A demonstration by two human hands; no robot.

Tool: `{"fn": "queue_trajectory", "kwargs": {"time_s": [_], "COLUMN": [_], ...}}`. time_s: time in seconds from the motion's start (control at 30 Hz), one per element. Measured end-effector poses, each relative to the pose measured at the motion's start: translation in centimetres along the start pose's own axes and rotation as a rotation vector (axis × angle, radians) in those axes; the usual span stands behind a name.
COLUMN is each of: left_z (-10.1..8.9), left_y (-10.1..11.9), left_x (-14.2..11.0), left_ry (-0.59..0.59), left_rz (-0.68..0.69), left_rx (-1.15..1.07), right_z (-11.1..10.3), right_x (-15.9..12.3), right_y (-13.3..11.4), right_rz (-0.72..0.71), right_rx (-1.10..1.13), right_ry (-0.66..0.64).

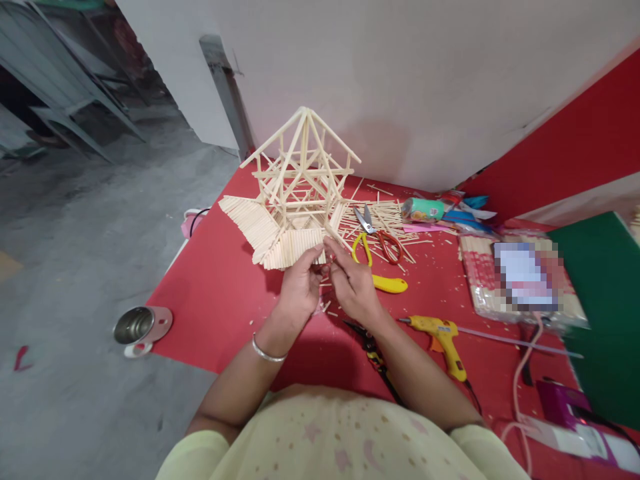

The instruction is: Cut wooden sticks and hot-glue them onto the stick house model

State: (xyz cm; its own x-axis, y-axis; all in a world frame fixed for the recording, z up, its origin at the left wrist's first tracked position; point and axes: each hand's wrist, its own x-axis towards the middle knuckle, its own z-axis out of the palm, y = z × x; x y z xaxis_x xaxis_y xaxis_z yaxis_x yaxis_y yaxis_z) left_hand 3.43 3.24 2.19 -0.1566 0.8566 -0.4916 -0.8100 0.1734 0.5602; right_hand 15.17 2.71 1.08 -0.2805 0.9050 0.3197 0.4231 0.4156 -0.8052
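Observation:
A model house (305, 170) built of thin wooden sticks stands on the red table, its upper frame open and peaked. Rows of sticks laid side by side form sloping panels round its lower part. At the right end of the front panel (293, 248), my left hand (300, 287) is closed on the edge, thumb on top and fingers curled beneath. My right hand (354, 283) is close beside it, fingers pinched together near the same edge; whatever is between them is hidden. Scissors (385, 243) with red handles lie right of the model, near a yellow-handled tool (390, 285).
Loose sticks (385, 217) are scattered behind the scissors. A yellow glue gun (443, 337) lies to the right, pliers (371, 350) under my right forearm. A metal mug (143, 328) stands at the left table edge. A phone (525, 275) rests on bagged sticks (475, 267).

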Motion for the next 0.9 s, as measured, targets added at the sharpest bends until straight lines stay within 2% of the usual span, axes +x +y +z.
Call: {"fn": "queue_trajectory", "kwargs": {"time_s": [0.3, 0.53, 0.9], "left_z": [0.3, -0.3, 0.1], "left_y": [0.2, 0.3, 0.5], "left_x": [-0.4, -0.2, -0.4], "left_ry": [-0.013, -0.08, -0.061], "left_rz": [-0.007, -0.019, -0.018], "left_rx": [-0.012, 0.041, 0.079], "right_z": [-0.1, -0.4, -0.8], "right_x": [-0.6, -1.2, -1.4], "right_y": [0.1, -0.1, -0.6], "right_rz": [-0.008, -0.006, 0.002], "right_rx": [-0.014, -0.037, -0.005], "right_ry": [0.008, 0.007, 0.001]}}
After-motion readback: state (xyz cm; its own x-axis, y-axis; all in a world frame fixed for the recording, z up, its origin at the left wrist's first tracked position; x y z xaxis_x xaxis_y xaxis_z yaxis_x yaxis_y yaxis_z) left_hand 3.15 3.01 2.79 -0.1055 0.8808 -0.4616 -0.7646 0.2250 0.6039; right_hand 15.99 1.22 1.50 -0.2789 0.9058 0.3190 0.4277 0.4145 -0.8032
